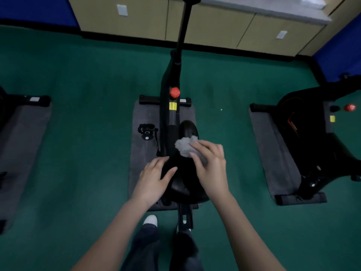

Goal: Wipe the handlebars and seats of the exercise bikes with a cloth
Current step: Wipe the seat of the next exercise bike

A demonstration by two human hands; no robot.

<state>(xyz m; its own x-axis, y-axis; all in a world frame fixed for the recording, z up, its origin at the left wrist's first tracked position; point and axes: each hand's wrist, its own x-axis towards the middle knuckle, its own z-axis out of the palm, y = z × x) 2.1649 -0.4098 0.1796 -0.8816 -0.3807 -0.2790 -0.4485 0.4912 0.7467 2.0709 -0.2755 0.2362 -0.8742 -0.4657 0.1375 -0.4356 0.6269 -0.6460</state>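
A black exercise bike stands straight ahead, seen from above. Its black seat lies just below me. My right hand presses a crumpled grey cloth onto the narrow front part of the seat, fingers spread over the cloth. My left hand rests on the seat's left side, fingers straight, thumb across the top. The handlebar post rises to the top edge, where the handlebars are cut off.
A second black bike stands at the right on a grey mat, and part of another bike shows at the left. The floor is green carpet. Beige cabinets line the far wall. My feet stand behind the middle bike.
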